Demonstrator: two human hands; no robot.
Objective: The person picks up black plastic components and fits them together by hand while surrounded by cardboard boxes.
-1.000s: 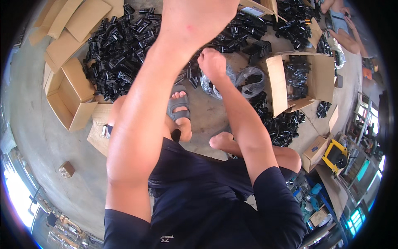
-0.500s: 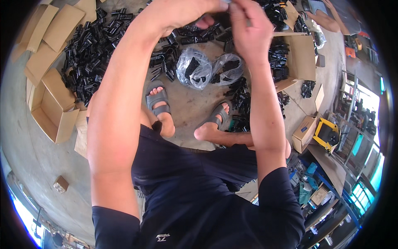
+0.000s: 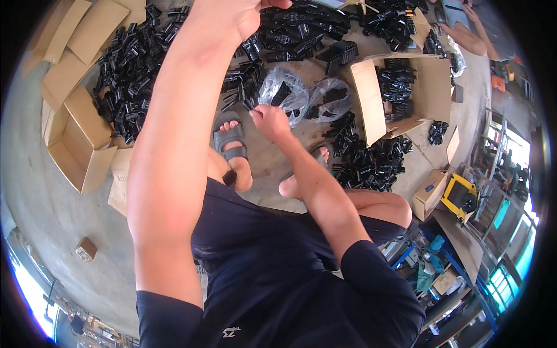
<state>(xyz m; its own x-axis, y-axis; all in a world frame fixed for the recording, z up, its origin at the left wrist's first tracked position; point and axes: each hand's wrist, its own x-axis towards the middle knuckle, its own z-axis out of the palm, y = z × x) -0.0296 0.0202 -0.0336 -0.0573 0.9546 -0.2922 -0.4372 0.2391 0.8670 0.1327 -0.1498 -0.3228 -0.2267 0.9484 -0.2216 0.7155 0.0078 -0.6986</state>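
My left hand (image 3: 248,20) is raised at the top edge, where the frame cuts most of it off. A fingertip or two show beside it, and whatever it may hold is out of sight. Lower down, my right hand (image 3: 271,122) is closed in front of a clear plastic bag (image 3: 297,95) with black parts in it. Its fingertips meet the ends of some black tubular parts (image 3: 246,81) near my left sandal (image 3: 230,136); I cannot make out what they pinch. Another clear bag (image 3: 333,104) with dark parts lies to the right.
Loose black parts (image 3: 125,78) are heaped at the left beside an open cardboard box (image 3: 75,148). An upright open carton (image 3: 435,87) at the right holds stacked black parts, with more parts (image 3: 365,162) before it. Another person's arm (image 3: 464,40) shows at the far right.
My right hand has come down and left from beside my left hand to the black parts near the bags. My left hand stays raised at the top edge. The view has shifted slightly.
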